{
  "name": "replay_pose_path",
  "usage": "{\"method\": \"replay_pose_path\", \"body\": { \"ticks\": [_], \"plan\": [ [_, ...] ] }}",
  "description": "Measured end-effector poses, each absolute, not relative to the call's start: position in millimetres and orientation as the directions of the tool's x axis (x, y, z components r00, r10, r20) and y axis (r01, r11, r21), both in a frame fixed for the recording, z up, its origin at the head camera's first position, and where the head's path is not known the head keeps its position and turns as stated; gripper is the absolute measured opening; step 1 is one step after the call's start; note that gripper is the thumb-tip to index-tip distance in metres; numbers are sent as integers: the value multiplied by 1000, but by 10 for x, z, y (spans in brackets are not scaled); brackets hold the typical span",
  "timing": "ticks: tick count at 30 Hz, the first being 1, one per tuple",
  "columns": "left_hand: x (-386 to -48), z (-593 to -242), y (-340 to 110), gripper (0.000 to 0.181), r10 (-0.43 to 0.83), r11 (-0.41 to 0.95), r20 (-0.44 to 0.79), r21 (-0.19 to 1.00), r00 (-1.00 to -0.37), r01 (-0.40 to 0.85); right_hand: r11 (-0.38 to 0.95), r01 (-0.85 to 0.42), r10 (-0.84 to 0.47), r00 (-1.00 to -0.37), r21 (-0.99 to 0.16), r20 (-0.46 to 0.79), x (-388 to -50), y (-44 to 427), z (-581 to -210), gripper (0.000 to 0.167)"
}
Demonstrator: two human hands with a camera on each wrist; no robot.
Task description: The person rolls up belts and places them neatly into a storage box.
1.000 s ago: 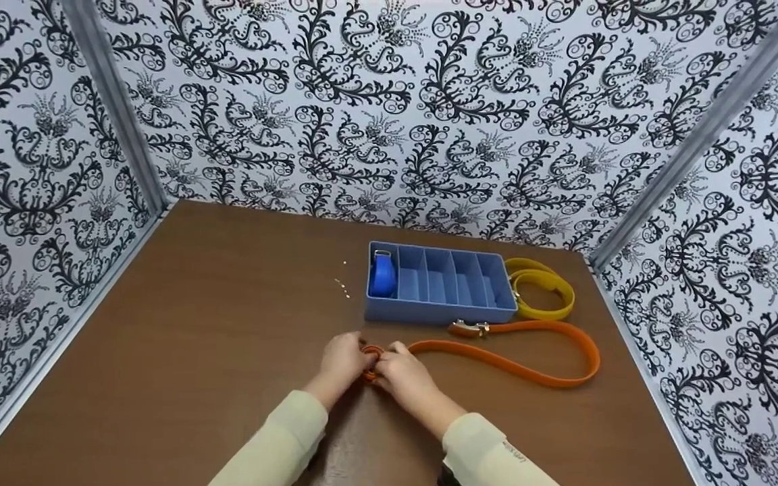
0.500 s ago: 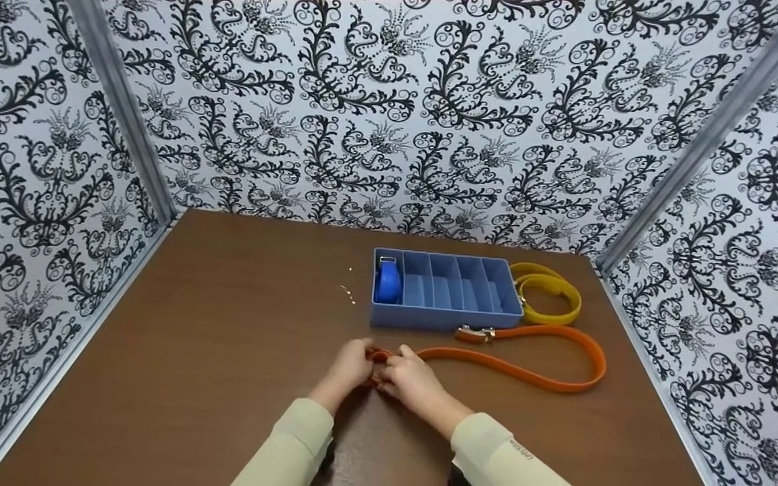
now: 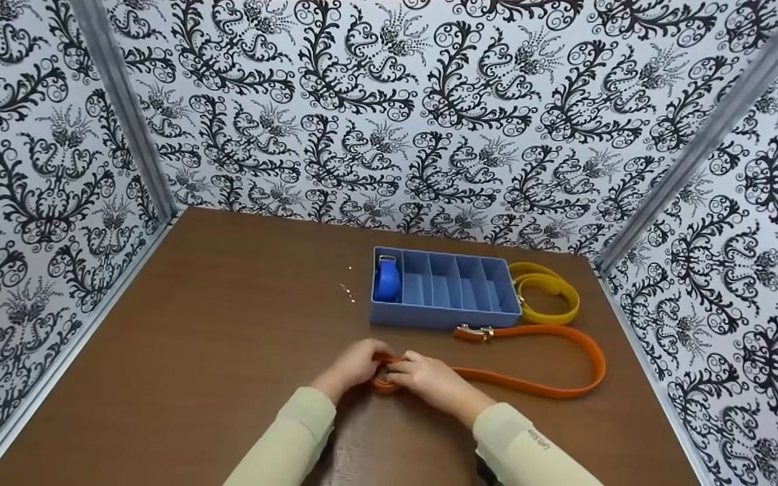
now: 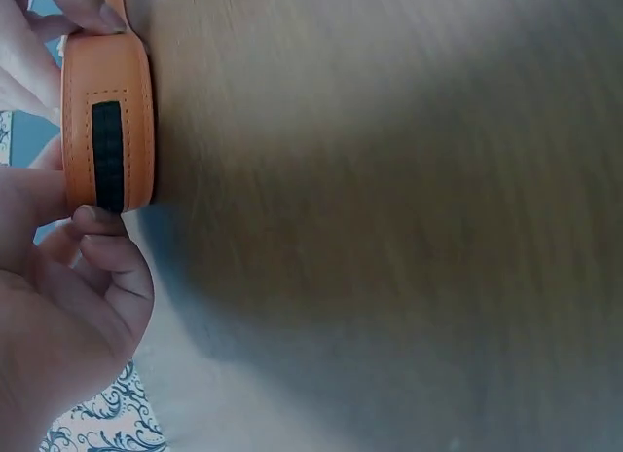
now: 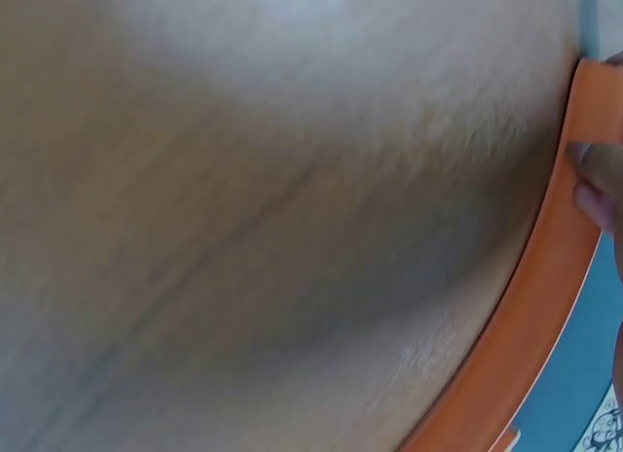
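An orange belt (image 3: pixel 531 387) lies on edge on the table, rolled into a small coil at one end. My left hand (image 3: pixel 356 362) holds that coil from the left; in the left wrist view, its thumb and fingers pinch the lower side of the coil (image 4: pixel 80 131), which shows a dark slot-shaped patch. My right hand (image 3: pixel 433 379) grips the coil's right side, where the strap leaves it. In the right wrist view, the right fingertips (image 5: pixel 602 169) press on the strap (image 5: pixel 526 306). The loose strap curves right and back to a metal buckle (image 3: pixel 475 332).
Behind the hands stands a blue divided box (image 3: pixel 446 317), with a rolled blue belt (image 3: pixel 387 280) in its leftmost compartment. A coiled yellow belt (image 3: pixel 551 317) lies at the box's right. Small pale specks (image 3: pixel 348 291) dot the brown table (image 3: pixel 227 304). Patterned walls (image 3: pixel 375 135) enclose it.
Both hands stay at the coil while their fingers shift round it. The right hand has moved slightly to the right and nearer, and the strap beside it sits lower in view. The buckle end stays put.
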State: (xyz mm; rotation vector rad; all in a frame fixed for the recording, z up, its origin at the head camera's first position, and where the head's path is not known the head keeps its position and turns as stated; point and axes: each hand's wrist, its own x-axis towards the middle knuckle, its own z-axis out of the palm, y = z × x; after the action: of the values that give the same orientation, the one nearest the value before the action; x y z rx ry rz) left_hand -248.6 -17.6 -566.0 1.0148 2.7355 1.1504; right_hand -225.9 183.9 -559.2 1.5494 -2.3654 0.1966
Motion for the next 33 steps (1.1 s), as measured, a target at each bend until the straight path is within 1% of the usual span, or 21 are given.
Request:
{"method": "replay_pose_path", "body": {
  "ticks": [2,4,7,9,11,14,16,20,23,25,28,30,33],
  "plan": [
    [-2495,-5640,-178,21,574,558,214,604,-791,569,392,-919,-866,-354,40,353,-2298,1838,-5601,23],
    [-2498,-5628,-184,21,559,602,199,570,-805,559,381,-924,-855,-341,28,391,-2334,1823,-5623,17],
    [-2493,-5630,-194,18,482,666,203,547,-852,507,384,-923,-833,-346,1,432,-2358,1791,-5646,14],
    [-2489,-5640,-190,15,392,705,209,557,-896,439,405,-914,-819,-366,-6,442,-2366,1765,-5646,14],
    [-2468,-5644,-185,19,313,713,201,596,-928,370,432,-902,-803,-396,-23,445,-2362,1728,-5637,13],
    [-2397,-5602,-142,25,219,675,140,693,-966,253,471,-881,-785,-444,-48,433,-2354,1667,-5627,9],
    [-2340,-5561,-106,27,171,648,110,736,-979,197,500,-864,-771,-475,-59,424,-2340,1624,-5621,9],
    [-2290,-5536,-31,23,91,644,145,746,-985,169,567,-822,-743,-542,-61,394,-2319,1563,-5602,10],
    [-2309,-5567,-11,19,79,645,173,742,-982,183,612,-791,-724,-573,-27,384,-2296,1549,-5602,11],
    [-2331,-5586,-10,21,86,627,156,759,-984,175,622,-783,-725,-567,15,391,-2280,1556,-5601,10],
    [-2367,-5601,-22,30,127,602,140,776,-982,189,604,-793,-743,-526,76,414,-2275,1591,-5594,12],
    [-2386,-5606,-35,33,161,593,139,778,-977,208,574,-813,-761,-490,91,426,-2285,1627,-5582,15],
    [-2404,-5614,-54,35,222,577,160,774,-962,262,531,-843,-785,-454,83,421,-2301,1709,-5556,21]
  ]
}}
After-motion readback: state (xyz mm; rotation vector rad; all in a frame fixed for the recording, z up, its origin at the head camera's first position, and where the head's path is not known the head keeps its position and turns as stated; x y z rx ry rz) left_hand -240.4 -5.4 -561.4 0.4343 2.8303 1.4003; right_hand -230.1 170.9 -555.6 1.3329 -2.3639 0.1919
